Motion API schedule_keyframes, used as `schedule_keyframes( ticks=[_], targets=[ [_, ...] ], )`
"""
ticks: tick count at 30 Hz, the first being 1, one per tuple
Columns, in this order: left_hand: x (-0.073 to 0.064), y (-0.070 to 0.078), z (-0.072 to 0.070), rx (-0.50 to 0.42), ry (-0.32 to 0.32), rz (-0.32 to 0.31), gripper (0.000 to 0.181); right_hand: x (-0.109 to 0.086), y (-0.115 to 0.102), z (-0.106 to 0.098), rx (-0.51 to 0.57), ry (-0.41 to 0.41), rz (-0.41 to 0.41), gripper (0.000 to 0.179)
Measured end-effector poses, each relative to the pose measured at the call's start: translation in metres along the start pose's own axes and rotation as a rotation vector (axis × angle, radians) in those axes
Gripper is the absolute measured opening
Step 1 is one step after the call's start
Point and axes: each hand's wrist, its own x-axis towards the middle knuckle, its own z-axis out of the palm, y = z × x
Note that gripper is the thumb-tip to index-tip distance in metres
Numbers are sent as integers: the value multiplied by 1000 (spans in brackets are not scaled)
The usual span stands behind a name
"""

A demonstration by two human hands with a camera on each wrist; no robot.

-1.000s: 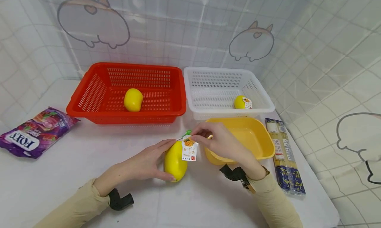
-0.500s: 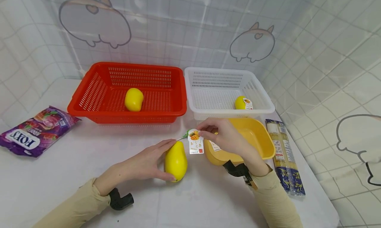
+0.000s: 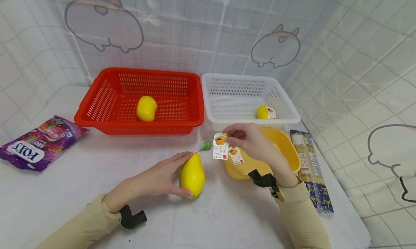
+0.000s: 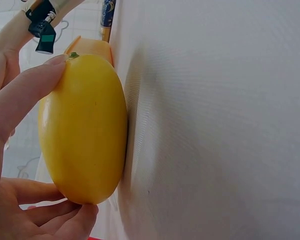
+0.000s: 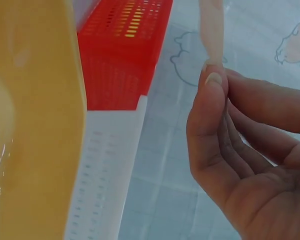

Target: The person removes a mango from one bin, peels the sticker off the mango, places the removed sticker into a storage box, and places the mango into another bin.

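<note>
A yellow mango (image 3: 193, 177) lies on the white table. My left hand (image 3: 156, 177) holds it from the left, thumb at its near end and fingers at its far end. In the left wrist view the mango (image 4: 85, 127) sits between thumb and fingertips. My right hand (image 3: 248, 140) pinches a white label (image 3: 220, 146) with a mango picture by its upper right edge. From the right wrist the label (image 5: 212, 30) appears nearly edge-on between thumb and forefinger. A second label (image 3: 236, 156) shows at the left part of the yellow tub (image 3: 232, 171), below my right hand.
Behind stand a red basket (image 3: 149, 129) holding a mango (image 3: 146, 108) and a white basket (image 3: 253, 124) holding a labelled mango (image 3: 262, 112). A thin stem with a green tip (image 3: 206, 146) lies beyond my left fingers. A purple bag (image 3: 42, 142) and noodle packs (image 3: 311, 169) flank the workspace.
My right hand has carried the pinched label up and right, from over the mango to beside the tub, uncovering the green tip. My left hand and the mango have stayed put.
</note>
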Motion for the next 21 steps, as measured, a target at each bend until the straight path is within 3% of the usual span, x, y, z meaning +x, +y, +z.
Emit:
schedule_keyframes(
  ticks=[10,15,21],
  targets=[
    [-1,-1,-1,-6,5,18,115,0,12,-11,57,-30,-6,4],
    [-1,-1,-1,-12,-6,12,115,-1,17,-18,18,-17,-7,5],
    [0,0,-1,-8,-9,-1,116,-1,22,-25,-42,-23,46,11]
  ],
)
